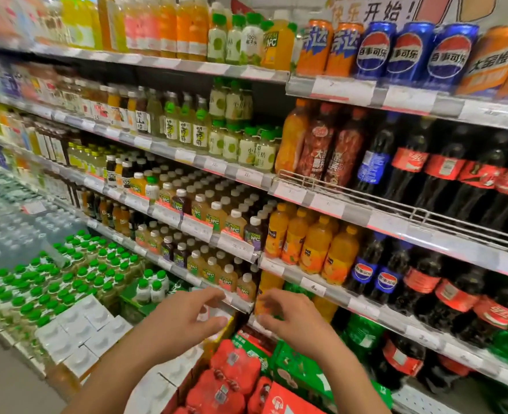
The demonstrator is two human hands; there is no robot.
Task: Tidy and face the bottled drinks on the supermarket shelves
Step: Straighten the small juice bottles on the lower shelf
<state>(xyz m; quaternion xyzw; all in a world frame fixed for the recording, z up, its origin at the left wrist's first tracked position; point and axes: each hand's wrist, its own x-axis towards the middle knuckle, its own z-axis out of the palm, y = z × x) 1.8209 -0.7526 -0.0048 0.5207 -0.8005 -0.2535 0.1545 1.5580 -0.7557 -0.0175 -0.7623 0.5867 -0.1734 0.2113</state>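
**Hands at lower juice shelf, nothing held**

I read this as the reach-in step. My left hand (184, 316) and right hand (291, 316) hover loosely curled, holding nothing, near the shelf edge (240, 306). Small NFC juice bottles (228, 277) stand just above my fingertips; an orange drink bottle (266, 291) sits between them. Next move, I judge: pick one bottle, turn label outward.

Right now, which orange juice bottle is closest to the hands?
The orange bottle on the low shelf, just above the right hand. It stands alone right by the fingertips, while the other orange bottles sit in a row one shelf higher.
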